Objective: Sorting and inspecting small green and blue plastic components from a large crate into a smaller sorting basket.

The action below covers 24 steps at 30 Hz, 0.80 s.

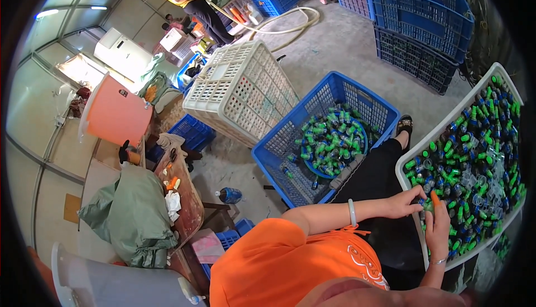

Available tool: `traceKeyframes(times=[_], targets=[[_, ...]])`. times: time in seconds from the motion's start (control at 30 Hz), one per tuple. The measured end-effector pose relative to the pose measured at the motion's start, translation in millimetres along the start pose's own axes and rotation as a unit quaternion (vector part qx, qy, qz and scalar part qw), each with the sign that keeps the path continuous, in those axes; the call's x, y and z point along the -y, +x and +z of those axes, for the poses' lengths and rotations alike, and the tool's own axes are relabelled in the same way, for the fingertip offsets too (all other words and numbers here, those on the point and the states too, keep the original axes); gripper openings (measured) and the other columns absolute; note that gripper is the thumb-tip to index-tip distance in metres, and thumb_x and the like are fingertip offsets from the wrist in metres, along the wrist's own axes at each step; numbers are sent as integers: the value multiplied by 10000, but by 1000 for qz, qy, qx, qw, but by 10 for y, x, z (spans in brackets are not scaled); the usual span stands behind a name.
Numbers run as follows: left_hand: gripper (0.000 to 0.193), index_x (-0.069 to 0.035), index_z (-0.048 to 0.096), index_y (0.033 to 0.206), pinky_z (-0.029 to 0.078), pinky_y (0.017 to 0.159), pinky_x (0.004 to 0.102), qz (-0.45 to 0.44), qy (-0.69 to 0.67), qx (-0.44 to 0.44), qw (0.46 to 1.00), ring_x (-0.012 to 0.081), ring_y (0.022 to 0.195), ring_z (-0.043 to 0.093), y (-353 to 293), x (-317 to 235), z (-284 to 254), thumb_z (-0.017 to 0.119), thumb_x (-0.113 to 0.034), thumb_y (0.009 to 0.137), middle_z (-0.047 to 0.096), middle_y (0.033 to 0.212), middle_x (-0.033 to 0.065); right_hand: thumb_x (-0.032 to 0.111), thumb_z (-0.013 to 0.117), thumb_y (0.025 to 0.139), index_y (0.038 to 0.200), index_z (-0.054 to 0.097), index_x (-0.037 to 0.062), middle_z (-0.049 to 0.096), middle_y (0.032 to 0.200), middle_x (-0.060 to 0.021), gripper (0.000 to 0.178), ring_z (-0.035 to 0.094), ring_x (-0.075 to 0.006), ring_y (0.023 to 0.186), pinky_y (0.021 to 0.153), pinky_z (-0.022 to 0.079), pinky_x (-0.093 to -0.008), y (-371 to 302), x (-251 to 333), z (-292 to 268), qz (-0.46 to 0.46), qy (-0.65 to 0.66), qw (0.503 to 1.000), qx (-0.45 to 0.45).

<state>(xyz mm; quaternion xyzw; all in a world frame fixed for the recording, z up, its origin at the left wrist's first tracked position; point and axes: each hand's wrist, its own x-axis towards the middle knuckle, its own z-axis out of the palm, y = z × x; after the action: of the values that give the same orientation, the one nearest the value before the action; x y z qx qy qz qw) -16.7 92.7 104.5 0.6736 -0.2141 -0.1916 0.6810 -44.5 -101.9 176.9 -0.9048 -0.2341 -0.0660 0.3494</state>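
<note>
Grn sack (134, 212) nr salmon tub (118, 114) on L, stacked blu crates (417, 19) upper R

Small bottles (338, 145), too many to count; hands, two.
One left hand (403, 202), one right hand (439, 229), two wristbands (352, 212), one orange finger cover (435, 198), one visible shoe (405, 124); one white tray (400, 167), one blue basin (366, 139), one blue crate (363, 92) around it, one large white crate (245, 92); two tubs, one orange (120, 111), one grey (120, 284); one floor bottle (230, 196); one green sack (134, 212) by the bench; two lit ceiling tubes (47, 13); one standing co-worker (201, 11); stacked crates (421, 13), at least two.
</note>
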Motion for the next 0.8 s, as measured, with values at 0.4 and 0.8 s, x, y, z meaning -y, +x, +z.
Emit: traceKeyframes(times=[0.4, 0.8], targets=[[340, -27, 362, 1176, 456, 785, 304, 154, 222, -46, 962, 150, 855, 522, -49, -235, 215, 571, -121, 925, 496, 981, 94, 164, 527, 935, 1156, 521, 43, 474, 745, 22, 252, 494, -83, 714, 581, 379, -261, -21, 70, 84, 321, 438, 840, -11], [260, -31, 390, 1119, 442, 800, 272, 84, 35, 10, 996, 132, 899, 503, -163, -120, 33, 554, -134, 945, 481, 1012, 67, 164, 685, 775, 889, 543, 4, 558, 789, -130, 242, 539, -230, 658, 592, 414, -351, -96, -258, 163, 182, 186, 960, 100]])
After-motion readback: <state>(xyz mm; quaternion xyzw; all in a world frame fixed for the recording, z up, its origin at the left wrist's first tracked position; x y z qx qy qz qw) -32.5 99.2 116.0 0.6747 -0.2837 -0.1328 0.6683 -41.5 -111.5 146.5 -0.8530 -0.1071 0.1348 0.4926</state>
